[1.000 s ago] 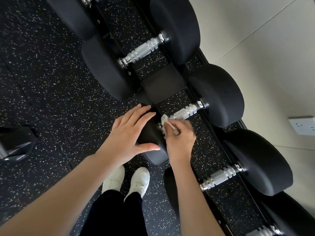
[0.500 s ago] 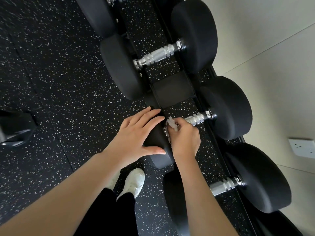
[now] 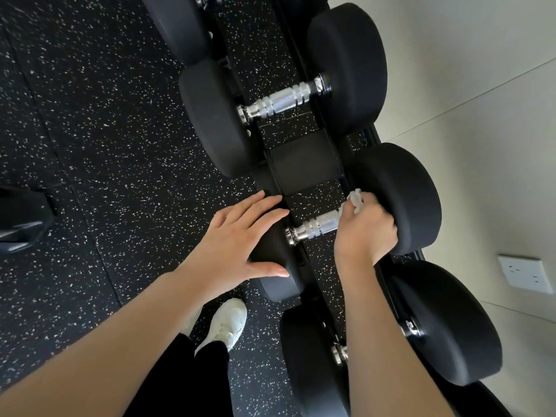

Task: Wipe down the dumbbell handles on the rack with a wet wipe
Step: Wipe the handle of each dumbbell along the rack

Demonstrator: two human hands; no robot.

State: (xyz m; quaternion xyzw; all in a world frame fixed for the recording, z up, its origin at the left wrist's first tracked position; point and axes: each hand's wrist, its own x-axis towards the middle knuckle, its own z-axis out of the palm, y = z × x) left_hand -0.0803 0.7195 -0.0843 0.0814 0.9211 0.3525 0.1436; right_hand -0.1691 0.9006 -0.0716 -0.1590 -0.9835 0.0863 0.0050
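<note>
Right hand (image 3: 365, 233) clenched on wet wipe (image 3: 356, 200) at handle's (image 3: 316, 226) far end | left hand (image 3: 240, 239) flat, empty

Gym corner, dark floor against pale wall.
Black speckled rubber flooring (image 3: 99, 121); cream wall (image 3: 469, 94) with white socket (image 3: 522, 274); possibly daylit.

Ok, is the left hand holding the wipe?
No, the left hand lies flat and open on the dumbbell's near head, while the right hand grips the wipe on the handle.
</note>
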